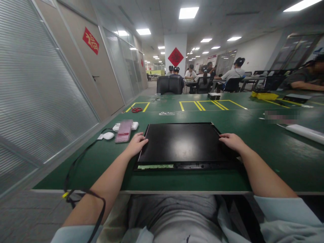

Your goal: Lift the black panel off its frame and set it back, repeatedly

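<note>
A flat black panel (182, 143) lies on the green table (273, 148) in front of me, with a thin green circuit strip (155, 166) showing along its near edge. My left hand (136, 144) rests on the panel's left edge, fingers curled over it. My right hand (231, 141) lies on the panel's right edge, fingers laid flat and pointing inward. Both hands touch the panel; it sits flat on the table.
Left of the panel lie a pink phone (124, 131), a white case (134, 126) and a white mouse-like object (108, 135) with a black cable. Red scissors (136, 109) lie farther back. A long white bar (305, 132) is at right. People sit at far tables.
</note>
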Demonstrator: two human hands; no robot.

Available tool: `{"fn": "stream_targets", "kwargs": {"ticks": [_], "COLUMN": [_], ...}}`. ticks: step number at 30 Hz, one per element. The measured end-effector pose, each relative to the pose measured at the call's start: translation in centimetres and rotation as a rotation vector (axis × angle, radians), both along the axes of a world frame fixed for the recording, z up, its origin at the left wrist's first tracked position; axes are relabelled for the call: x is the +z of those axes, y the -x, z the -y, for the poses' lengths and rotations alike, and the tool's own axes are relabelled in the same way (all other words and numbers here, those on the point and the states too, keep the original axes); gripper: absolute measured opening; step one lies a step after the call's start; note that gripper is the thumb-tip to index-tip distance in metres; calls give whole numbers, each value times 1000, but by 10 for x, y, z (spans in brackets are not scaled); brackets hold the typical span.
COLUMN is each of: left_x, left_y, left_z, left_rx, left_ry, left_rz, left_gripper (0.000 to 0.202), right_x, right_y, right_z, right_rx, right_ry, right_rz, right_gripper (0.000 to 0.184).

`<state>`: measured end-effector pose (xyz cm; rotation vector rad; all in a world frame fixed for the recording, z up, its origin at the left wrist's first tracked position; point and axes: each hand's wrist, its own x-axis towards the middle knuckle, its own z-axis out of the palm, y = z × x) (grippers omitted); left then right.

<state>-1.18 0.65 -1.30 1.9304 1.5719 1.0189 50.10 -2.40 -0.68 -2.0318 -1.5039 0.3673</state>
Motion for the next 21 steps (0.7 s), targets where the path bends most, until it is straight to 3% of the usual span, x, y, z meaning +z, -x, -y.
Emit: {"fn": "stream_targets", "kwargs": {"ticks": [10,13,18,21], "left_x": [6,9,12,12], "left_y": [-3,-4,-7,-8], "left_z": [4,5,8,9], "left_rx": [113,130,143,152], "left_ry": [42,57,121,118], "left_rz": [-77,-7,267,296], "left_gripper": [27,24,23,21], "right_x": [0,1,0,-1], "right_y": [1,2,2,2], "right_z": [-1,-1,-1,-2], "right_rx": [16,24,27,30], "right_ry": [106,95,89,92], "right_rz": [132,143,155,158], "right_gripper": [38,37,36,37]}}
